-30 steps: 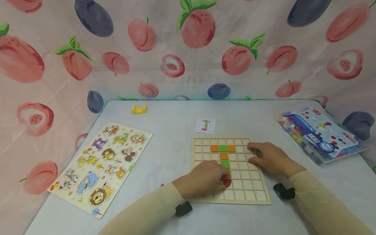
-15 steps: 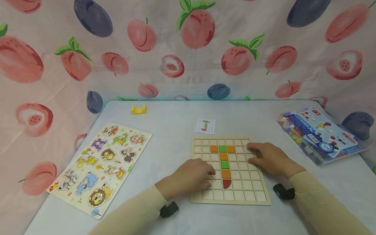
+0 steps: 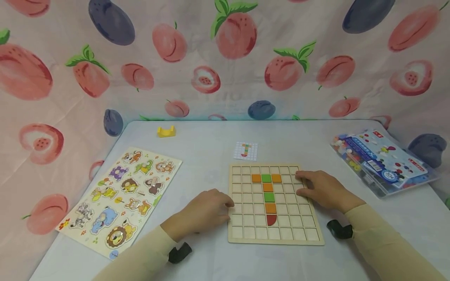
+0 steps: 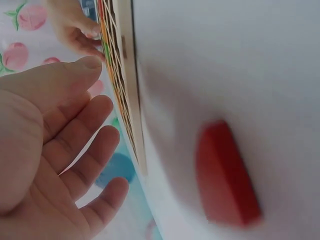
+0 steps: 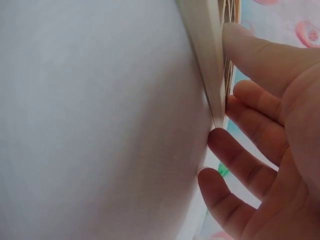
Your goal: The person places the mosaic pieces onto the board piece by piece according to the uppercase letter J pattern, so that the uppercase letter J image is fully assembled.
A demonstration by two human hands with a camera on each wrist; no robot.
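Observation:
A wooden grid board point(image 3: 295, 221) lies on the table. Orange and green square tiles form a T on it, the middle orange tile point(image 3: 270, 208) directly above a red quarter-round tile point(image 3: 271, 220). My left hand point(image 3: 200, 212) hovers by the board's left edge, holding nothing, its fingers point(image 4: 102, 150) loosely bent. Below it, a second red quarter-round block point(image 4: 225, 175) rests on the table in the left wrist view; in the head view the left hand hides it. My right hand point(image 3: 325, 190) rests on the board's right edge, thumb point(image 5: 250, 52) at the frame.
A small pattern card point(image 3: 245, 151) lies behind the board. On the left is an animal puzzle board point(image 3: 121, 199), with a yellow block point(image 3: 166, 131) farther back. A clear box of colourful pieces point(image 3: 384, 162) stands at the right.
My left hand has drawn back leftward off the board, uncovering the lower orange tile and the red quarter-round tile. The right hand has stayed in place.

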